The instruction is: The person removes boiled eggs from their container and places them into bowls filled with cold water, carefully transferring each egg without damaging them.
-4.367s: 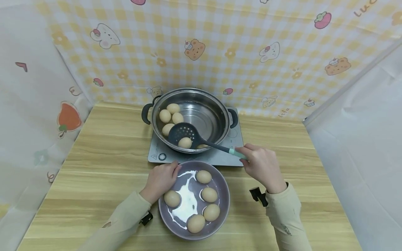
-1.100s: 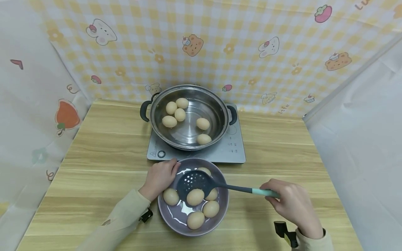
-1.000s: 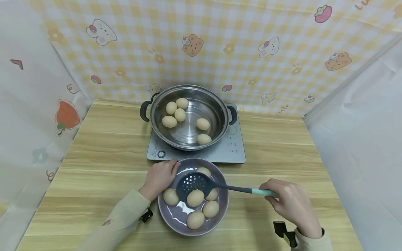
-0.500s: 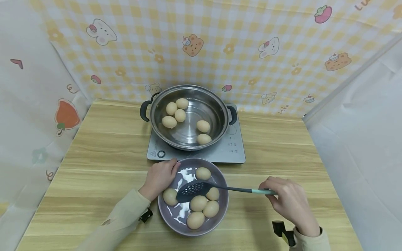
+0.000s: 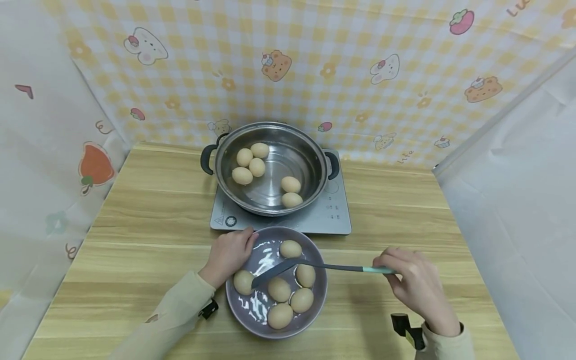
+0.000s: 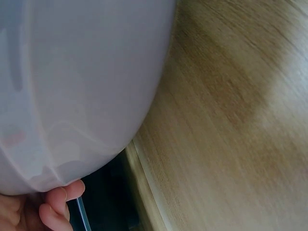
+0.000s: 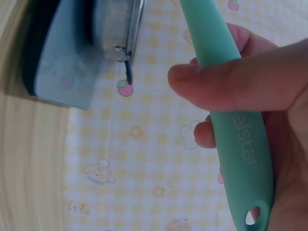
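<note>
My right hand (image 5: 416,285) grips the mint-green handle (image 7: 240,139) of a skimmer (image 5: 276,271), thumb across it in the right wrist view. The skimmer's dark head is turned on edge over the purple dish (image 5: 320,310), with no egg in its bowl. Below the head lies an egg (image 5: 279,290) among several brown eggs on the dish. My left hand (image 5: 228,254) holds the dish at its upper left rim; in the left wrist view the fingers (image 6: 57,204) curl under the dish's pale outer wall (image 6: 96,86).
Behind the dish, a steel two-handled pot (image 5: 310,165) stands on a grey induction cooker (image 5: 330,215). Several brown eggs (image 5: 242,175) lie in the pot. A checked cloth (image 5: 342,60) hangs behind the wooden table (image 5: 148,225).
The skimmer has come from the pot to over the dish with an egg in it. It has since tipped on edge, and the egg now lies on the dish. The left hand keeps its hold.
</note>
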`<state>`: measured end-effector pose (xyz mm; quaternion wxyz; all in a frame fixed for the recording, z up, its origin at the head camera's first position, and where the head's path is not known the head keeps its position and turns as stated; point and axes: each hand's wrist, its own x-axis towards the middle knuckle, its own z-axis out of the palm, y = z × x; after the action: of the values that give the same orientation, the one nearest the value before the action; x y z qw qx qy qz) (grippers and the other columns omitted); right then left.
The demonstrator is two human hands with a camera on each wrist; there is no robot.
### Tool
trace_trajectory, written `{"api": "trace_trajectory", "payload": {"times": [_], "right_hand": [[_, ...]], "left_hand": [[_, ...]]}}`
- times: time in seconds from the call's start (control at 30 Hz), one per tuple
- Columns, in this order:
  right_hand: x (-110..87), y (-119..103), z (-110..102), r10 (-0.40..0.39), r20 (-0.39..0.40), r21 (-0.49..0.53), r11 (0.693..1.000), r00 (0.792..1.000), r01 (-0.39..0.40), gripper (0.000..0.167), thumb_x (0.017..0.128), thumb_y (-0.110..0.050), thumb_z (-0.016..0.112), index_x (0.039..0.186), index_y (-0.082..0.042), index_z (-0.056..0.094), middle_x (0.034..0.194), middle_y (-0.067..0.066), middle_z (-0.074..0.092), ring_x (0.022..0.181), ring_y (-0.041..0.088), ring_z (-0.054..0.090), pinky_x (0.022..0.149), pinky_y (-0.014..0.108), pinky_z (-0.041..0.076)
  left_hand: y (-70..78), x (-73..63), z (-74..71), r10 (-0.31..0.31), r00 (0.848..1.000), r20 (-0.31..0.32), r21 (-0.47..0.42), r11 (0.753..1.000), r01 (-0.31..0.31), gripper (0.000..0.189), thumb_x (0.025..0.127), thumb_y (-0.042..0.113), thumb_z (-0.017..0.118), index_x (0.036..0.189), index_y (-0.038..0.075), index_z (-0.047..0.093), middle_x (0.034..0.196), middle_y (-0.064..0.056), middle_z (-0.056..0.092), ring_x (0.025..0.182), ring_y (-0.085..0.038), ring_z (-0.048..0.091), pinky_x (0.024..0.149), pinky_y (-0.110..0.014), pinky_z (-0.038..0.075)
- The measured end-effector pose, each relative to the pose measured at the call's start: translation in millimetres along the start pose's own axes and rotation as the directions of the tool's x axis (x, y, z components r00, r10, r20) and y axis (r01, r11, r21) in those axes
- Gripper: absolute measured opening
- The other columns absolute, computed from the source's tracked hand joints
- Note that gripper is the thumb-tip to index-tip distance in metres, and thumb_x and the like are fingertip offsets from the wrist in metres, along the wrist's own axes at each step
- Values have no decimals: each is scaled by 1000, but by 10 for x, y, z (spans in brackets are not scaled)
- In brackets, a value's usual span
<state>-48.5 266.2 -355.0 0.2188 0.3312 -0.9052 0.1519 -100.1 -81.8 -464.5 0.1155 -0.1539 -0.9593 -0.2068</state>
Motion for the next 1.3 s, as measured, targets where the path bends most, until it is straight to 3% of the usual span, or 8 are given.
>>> {"api": "trace_trajectory", "payload": {"times": [0.17,0.33,0.53,0.63,0.83,0.97,1.3], "right_hand": [[81,68,-72,14,-6,63,998,1000,-14,37,51,9,77,73,-18,64,71,-12,61,58,5,57,53,20,44],[196,146,-148,59,-22,18,998,998,-58,44,48,13,78,78,-15,64,73,-7,63,60,10,61,54,23,46],[380,232,-134,150,-98,-99,982,984,-159,34,57,7,78,82,-12,65,72,0,64,47,12,54,40,22,35],[462,270,-70,178,-163,-135,970,970,-201,28,60,6,77,81,-11,67,72,1,63,43,13,49,39,22,28],[540,336,86,172,-228,-208,953,958,-221,20,65,6,72,79,-9,69,74,3,64,44,19,52,42,28,30],[568,360,150,167,-229,-241,945,959,-221,19,67,6,71,80,-8,70,75,4,65,46,20,53,46,31,33],[618,355,192,100,-207,-284,946,973,-158,23,64,11,68,73,-9,71,69,3,63,55,20,56,44,28,28]], "left_hand": [[-4,-4,-2,-8,1000,7,-6,1000,8,25,89,23,57,68,13,48,50,-3,49,44,-28,52,39,-36,32],[-8,-10,3,-11,1000,2,-8,1000,11,20,86,19,58,69,13,50,53,-4,53,46,-29,54,40,-37,33],[-11,-15,8,-14,1000,5,-3,1000,14,24,88,24,57,68,13,50,53,-4,53,46,-29,53,40,-36,33],[1,-20,6,-13,1000,4,-5,1000,13,25,89,24,57,68,14,49,52,-4,52,46,-30,53,39,-36,33],[15,-25,13,-6,1000,-7,-9,1000,6,25,88,25,57,67,14,49,52,-4,52,46,-30,53,39,-37,33],[10,-25,17,-5,1000,-17,-8,1000,5,25,88,24,57,67,14,49,52,-5,52,46,-30,53,39,-37,33],[-2,-23,2,-12,1000,-21,-10,1000,12,25,88,24,58,67,14,48,52,-4,52,46,-31,54,39,-37,33]]}}
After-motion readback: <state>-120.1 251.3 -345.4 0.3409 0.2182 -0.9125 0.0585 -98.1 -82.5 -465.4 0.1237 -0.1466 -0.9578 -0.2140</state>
